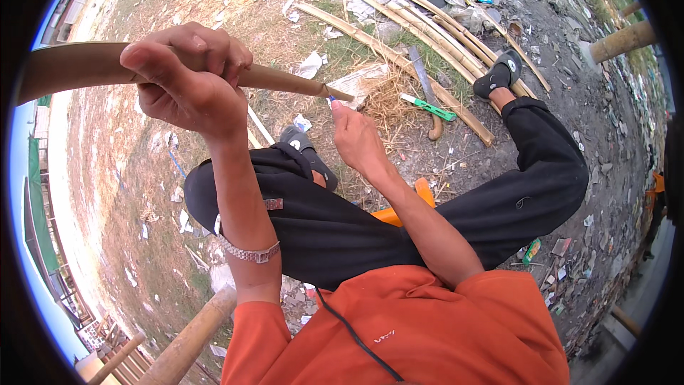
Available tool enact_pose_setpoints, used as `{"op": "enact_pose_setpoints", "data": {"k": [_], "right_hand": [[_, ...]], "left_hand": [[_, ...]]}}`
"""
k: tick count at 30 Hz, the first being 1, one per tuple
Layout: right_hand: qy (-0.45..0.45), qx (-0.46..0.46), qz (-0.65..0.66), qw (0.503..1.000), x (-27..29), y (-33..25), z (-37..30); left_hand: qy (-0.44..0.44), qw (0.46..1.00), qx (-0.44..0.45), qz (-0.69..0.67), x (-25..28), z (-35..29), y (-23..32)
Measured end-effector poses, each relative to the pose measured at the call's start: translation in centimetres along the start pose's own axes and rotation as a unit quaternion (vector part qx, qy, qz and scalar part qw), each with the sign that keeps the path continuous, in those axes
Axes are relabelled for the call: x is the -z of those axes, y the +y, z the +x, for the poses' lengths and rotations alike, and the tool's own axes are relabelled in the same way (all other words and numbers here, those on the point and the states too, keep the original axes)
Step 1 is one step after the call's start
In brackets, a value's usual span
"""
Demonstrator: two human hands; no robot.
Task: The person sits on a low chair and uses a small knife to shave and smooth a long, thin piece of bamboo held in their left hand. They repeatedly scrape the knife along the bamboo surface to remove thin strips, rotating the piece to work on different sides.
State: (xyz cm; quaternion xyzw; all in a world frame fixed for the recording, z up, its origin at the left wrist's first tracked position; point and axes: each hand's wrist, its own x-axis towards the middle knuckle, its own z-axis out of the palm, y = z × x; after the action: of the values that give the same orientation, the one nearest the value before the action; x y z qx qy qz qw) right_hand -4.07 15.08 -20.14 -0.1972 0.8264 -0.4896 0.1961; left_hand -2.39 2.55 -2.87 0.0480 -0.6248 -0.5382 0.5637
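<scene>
A long bamboo pole runs across from the far left, its narrow end just past my right hand. My left hand is closed round the pole, fingers curled over it. Close by the narrow end, my right hand is closed in a pinch on a small slim thing with a blue tip. That tip touches or nearly touches the pole beside a dark ring; most of the slim thing is hidden by my fingers. Beyond my right hand, a green-handled utility knife and a handsaw lie on the ground.
Split bamboo strips lie ahead and to the right, one under the saw. Shavings are heaped near the pole's end. My bent legs flank an orange object. Bamboo posts stand at right and lower left. Litter covers the ground.
</scene>
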Motion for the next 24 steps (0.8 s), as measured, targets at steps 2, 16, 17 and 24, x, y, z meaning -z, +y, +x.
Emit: {"op": "enact_pose_setpoints", "data": {"k": [2, 16, 17, 24], "right_hand": [[-0.014, 0.002, -0.013, 1.000, 0.4, -0.4, 0.3], [-0.074, -0.084, -0.086, 0.990, -1.8, 5.3, 1.2], [-0.088, -0.119, -0.123, 0.981, -2.5, 9.5, 1.0], [-0.035, -0.091, 0.015, 0.995, 0.4, 3.0, 0.8]], "left_hand": [[0.005, 1.000, 0.000, 0.011, 0.3, 0.4, -0.2], [-0.016, 1.000, 0.002, 0.000, 0.3, 0.2, -0.1], [-0.016, 1.000, 0.001, 0.001, -0.1, 0.0, 0.1], [-0.060, 0.998, -0.008, -0.011, 0.0, 0.2, -0.3]]}}
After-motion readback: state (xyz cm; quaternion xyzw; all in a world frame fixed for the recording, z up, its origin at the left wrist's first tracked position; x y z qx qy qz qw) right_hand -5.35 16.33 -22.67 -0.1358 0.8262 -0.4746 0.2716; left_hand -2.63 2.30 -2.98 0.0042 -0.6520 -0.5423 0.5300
